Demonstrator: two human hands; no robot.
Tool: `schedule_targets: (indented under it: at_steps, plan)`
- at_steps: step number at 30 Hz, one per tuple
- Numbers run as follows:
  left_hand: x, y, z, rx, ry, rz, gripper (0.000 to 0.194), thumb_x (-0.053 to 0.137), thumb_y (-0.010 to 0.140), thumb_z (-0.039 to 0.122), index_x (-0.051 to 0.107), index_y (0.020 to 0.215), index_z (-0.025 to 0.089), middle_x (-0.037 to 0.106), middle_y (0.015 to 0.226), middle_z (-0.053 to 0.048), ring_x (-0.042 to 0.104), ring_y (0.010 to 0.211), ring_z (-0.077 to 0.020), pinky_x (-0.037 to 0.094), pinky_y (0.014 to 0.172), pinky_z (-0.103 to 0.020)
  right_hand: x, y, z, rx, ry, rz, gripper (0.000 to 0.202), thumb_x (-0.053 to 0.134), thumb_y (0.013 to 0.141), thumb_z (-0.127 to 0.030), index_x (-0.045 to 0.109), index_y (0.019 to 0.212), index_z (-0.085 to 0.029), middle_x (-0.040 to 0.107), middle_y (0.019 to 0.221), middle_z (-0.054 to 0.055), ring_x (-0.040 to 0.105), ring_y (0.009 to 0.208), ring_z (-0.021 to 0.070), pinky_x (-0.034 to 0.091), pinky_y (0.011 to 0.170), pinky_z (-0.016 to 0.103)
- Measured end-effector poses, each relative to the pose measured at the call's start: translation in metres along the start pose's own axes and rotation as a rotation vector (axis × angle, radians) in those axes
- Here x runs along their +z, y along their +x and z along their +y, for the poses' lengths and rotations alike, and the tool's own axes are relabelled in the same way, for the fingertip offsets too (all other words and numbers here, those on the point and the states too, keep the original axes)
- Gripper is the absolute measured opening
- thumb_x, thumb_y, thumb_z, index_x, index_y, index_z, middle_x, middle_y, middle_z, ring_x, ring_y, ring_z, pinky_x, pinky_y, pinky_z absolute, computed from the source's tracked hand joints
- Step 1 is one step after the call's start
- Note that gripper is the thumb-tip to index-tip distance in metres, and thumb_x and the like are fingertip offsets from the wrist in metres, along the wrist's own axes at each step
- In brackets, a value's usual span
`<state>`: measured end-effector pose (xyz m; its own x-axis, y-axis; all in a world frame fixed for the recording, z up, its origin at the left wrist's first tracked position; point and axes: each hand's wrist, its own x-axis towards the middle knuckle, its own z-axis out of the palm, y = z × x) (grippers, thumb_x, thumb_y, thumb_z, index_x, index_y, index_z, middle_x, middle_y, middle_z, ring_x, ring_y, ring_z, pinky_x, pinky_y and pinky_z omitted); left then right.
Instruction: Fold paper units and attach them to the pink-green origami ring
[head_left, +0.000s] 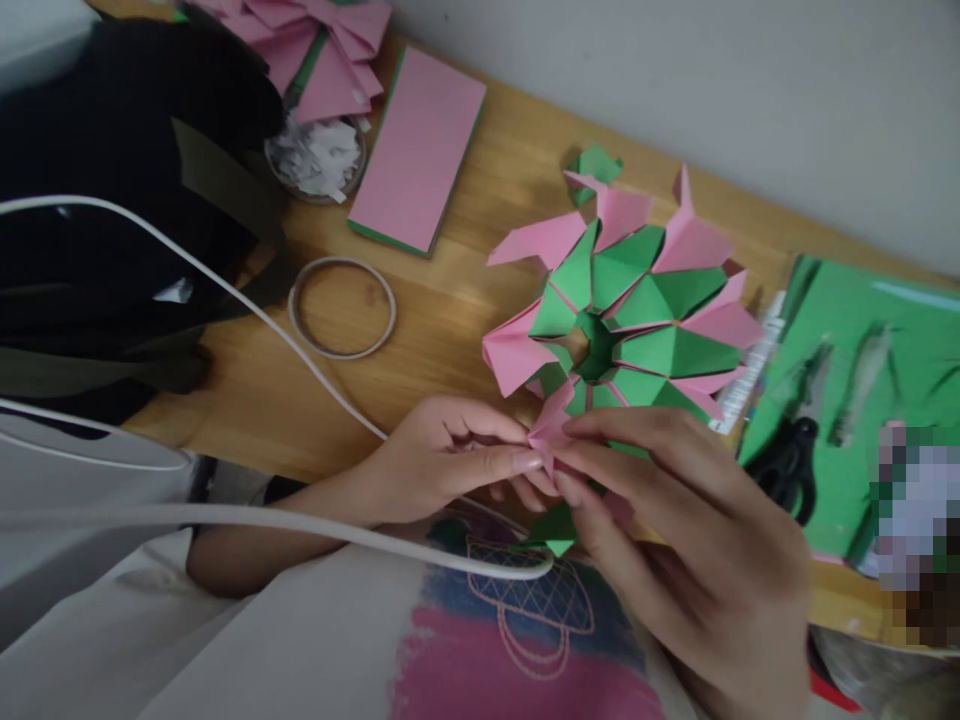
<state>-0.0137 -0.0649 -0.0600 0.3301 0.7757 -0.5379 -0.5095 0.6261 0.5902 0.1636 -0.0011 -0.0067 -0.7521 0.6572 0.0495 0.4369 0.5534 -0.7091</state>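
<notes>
Reference: pink rectangular paper stack (418, 150). Left of it we log a round clear dish (309, 198) holding white paper scraps (322, 155); nearer us, a beige circular band (342, 355); right, a pink-and-green folded-paper ring (652, 288); farther right, black-handled metal scissors (796, 450) on a green rectangular sheet (919, 335).

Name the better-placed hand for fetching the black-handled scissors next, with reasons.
Right, I think. The right hand lies nearer the black-handled scissors; the left hand is farther off, beyond it. Both have fingers on the folded pink paper, so the right would probably need to let go first.
</notes>
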Motion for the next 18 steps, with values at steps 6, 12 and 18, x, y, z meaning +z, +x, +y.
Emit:
schedule_targets:
  at_steps: [6, 12, 18]
  plan:
    - [0.0019, 0.0003, 0.0021, -0.015, 0.025, 0.023, 0.014, 0.070, 0.081, 0.023, 0.072, 0.071, 0.013, 0.074, 0.064, -0.002, 0.069, 0.061, -0.0105, 0.049, 0.057, -0.016, 0.0032, 0.0021, -0.0039, 0.023, -0.062, 0.026, 0.014, 0.065, 0.085, -0.012, 0.066, 0.099, -0.015, 0.067, 0.101, 0.005, 0.063, 0.093, 0.0158, 0.052, 0.081, 0.031]
    - [0.0013, 0.0010, 0.0003, 0.016, -0.013, -0.002, 0.013, 0.066, 0.083, 0.017, 0.073, 0.072, 0.014, 0.074, 0.064, -0.001, 0.068, 0.060, -0.0085, 0.048, 0.058, -0.014, 0.0060, 0.0031, -0.0066, 0.029, -0.118, 0.064, 0.013, 0.067, 0.083, -0.011, 0.067, 0.095, -0.016, 0.070, 0.096, 0.005, 0.065, 0.088, 0.0170, 0.053, 0.080, 0.031]
    - [-0.0007, 0.0021, -0.0033, 0.019, -0.046, -0.017, 0.011, 0.067, 0.083, 0.020, 0.074, 0.076, 0.015, 0.075, 0.068, -0.001, 0.069, 0.063, -0.0097, 0.051, 0.061, -0.016, 0.0074, 0.0017, -0.0090, 0.056, -0.139, 0.092, 0.011, 0.066, 0.083, -0.011, 0.068, 0.092, -0.018, 0.070, 0.098, 0.004, 0.066, 0.088, 0.0172, 0.053, 0.079, 0.031]
